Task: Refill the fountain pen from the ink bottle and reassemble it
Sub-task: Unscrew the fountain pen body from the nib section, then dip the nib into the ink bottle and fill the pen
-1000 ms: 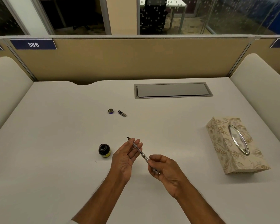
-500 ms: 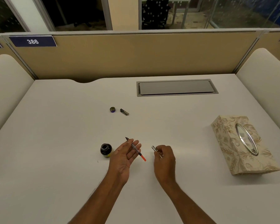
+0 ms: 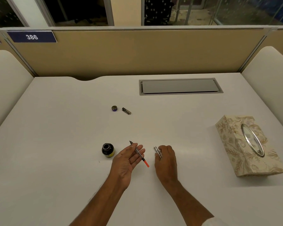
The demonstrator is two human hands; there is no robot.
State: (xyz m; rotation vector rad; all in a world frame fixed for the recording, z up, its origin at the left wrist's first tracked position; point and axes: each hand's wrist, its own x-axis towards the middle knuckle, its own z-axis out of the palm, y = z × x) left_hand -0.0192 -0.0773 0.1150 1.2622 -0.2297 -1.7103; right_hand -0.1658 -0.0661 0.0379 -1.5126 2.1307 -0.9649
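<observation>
My left hand is palm up above the white desk and holds the fountain pen's front part across its fingers. The dark nib points away from me and the converter's red end sticks out toward me. My right hand is a little to the right, low over the desk, with its fingers curled round the silver pen barrel. The open ink bottle stands just left of my left hand. Farther back lie the bottle's cap and the dark pen cap.
A patterned tissue box sits at the right of the desk. A grey cable hatch is set into the desk's far side, in front of the tan partition. Padded side panels rise at the left and right edges.
My right hand has pulled the silver barrel off the pen and moved right and down toward the desk. The red converter end now shows. My left hand stayed put.
</observation>
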